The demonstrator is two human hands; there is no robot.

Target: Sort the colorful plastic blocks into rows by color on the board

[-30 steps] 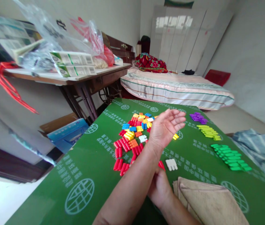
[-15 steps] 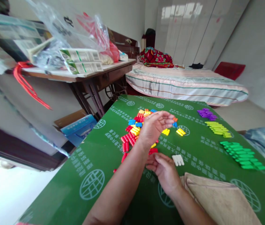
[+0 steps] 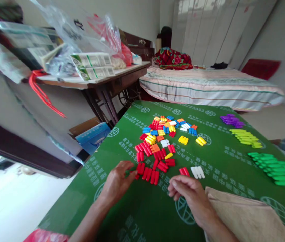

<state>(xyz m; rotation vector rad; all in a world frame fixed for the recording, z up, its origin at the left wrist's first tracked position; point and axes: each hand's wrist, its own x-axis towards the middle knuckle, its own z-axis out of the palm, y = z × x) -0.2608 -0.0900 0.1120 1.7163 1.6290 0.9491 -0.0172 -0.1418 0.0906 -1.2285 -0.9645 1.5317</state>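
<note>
The red pieces [image 3: 147, 174] lie in the middle part of the green table [image 3: 87, 198], in a loose row that faces the near edge; the mixed colour pieces [image 3: 161, 129] spread behind them toward the far edge. The left hand [image 3: 117, 183] is at the left end of this row, with bent fingers, and the thumb points to the nearest red piece; I cannot tell whether it pinches something. The right hand [image 3: 186, 193] has curled fingers, with the thumb laid along them, near the white piece [image 3: 197, 172]; whether anything is inside, I cannot tell.

Each red piece looks like small, ribbed plastic, so I judge it very light, stiff and not easily broken. Its surface shines and is perhaps a little slippery. The best hold is probably by its two long outer sides, between thumb and forefinger, with soft pressure. Where pieces lie touching, a careless fingertip could push the neighbour away.
</note>
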